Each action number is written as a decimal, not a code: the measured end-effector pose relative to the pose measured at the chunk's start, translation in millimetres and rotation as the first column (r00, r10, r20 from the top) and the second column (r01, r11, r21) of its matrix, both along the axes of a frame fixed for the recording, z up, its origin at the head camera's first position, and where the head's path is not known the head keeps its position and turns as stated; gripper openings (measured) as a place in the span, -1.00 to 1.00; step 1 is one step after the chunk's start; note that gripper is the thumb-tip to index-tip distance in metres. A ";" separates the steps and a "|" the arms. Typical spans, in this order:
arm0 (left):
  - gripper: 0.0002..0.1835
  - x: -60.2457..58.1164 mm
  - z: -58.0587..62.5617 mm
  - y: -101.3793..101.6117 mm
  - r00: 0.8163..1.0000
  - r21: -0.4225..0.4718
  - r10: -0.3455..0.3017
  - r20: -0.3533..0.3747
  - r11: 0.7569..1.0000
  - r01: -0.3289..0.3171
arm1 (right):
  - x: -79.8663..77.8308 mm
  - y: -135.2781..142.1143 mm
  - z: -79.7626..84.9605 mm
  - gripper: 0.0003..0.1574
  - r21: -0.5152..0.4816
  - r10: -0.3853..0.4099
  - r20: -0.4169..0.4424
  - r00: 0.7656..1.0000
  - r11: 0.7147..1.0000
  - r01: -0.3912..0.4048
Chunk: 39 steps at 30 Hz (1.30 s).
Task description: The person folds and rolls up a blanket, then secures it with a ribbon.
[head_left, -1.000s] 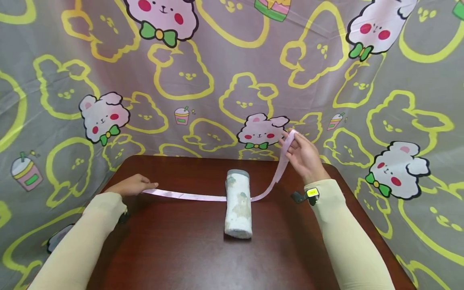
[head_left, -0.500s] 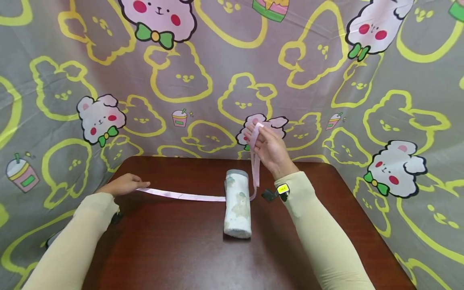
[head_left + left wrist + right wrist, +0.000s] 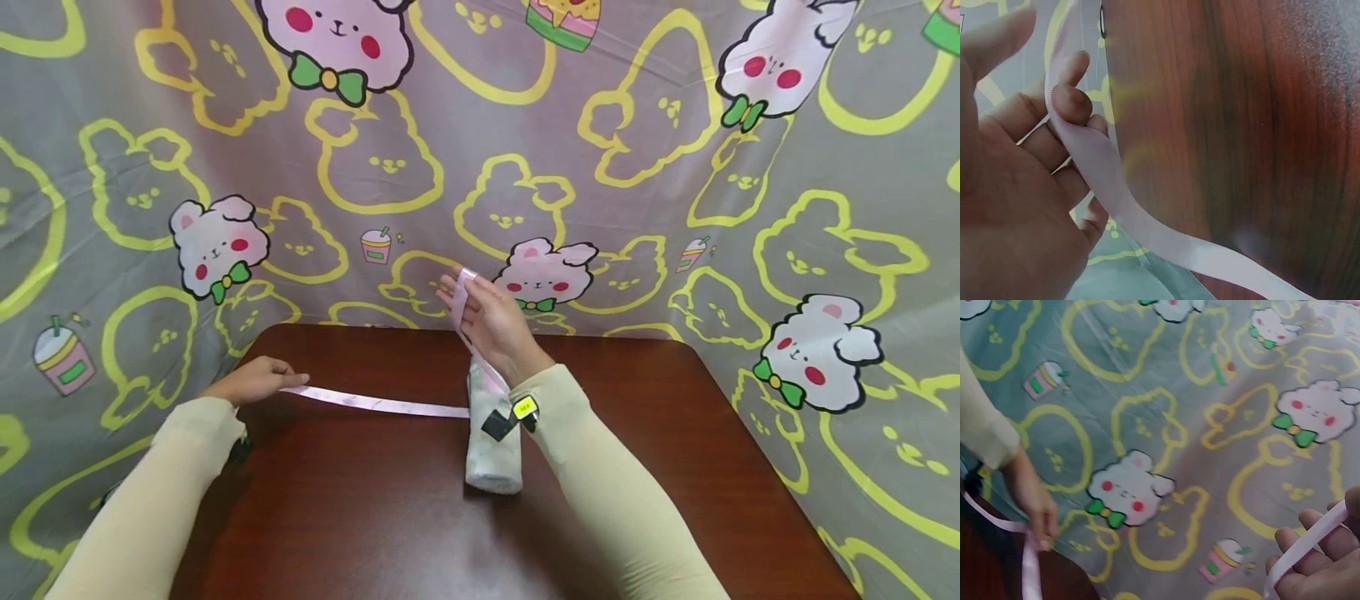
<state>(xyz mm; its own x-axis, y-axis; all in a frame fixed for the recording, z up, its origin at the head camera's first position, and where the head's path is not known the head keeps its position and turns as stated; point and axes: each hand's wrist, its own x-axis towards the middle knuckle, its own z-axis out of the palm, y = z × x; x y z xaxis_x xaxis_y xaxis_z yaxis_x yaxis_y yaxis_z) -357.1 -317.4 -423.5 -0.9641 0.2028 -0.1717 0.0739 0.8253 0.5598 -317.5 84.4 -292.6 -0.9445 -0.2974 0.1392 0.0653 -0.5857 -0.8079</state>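
A white, fuzzy rolled towel lies lengthwise on the dark wooden table, partly covered by my right wrist in the head view. A pale pink ribbon passes under the roll and stretches left across the table. My left hand holds its left end low over the table; in the left wrist view the ribbon runs between curled fingers. Raised above the towel's far end, my right hand pinches the other end between thumb and fingers. The ribbon hangs across those fingers in the right wrist view.
The brown table has rounded far corners. A grey cloth with yellow outlines and white rabbit faces hangs behind it and along both sides. A black strap with a small yellow-faced device sits on my right wrist.
My right hand has swung left with its ribbon end, from right of the towel to above its far end. The left hand has shifted slightly left, then stayed. The towel has not moved.
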 end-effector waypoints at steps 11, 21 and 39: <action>-0.78 3.9 12.7 7.8 0.992 0.075 -0.017 -0.123 0.997 0.026 | 11.2 -47.8 -48.6 -0.50 0.053 0.061 0.094 0.994 0.996 -0.067; -0.84 9.2 15.3 7.4 0.987 0.099 -0.035 -0.160 0.994 0.051 | 40.5 -91.4 -95.3 -0.59 0.087 0.113 0.131 0.985 0.988 -0.124; -0.84 11.1 17.9 9.7 0.991 0.081 -0.019 -0.136 0.996 0.030 | 78.4 -163.0 -165.6 -0.50 0.288 0.110 0.216 0.970 0.942 -0.171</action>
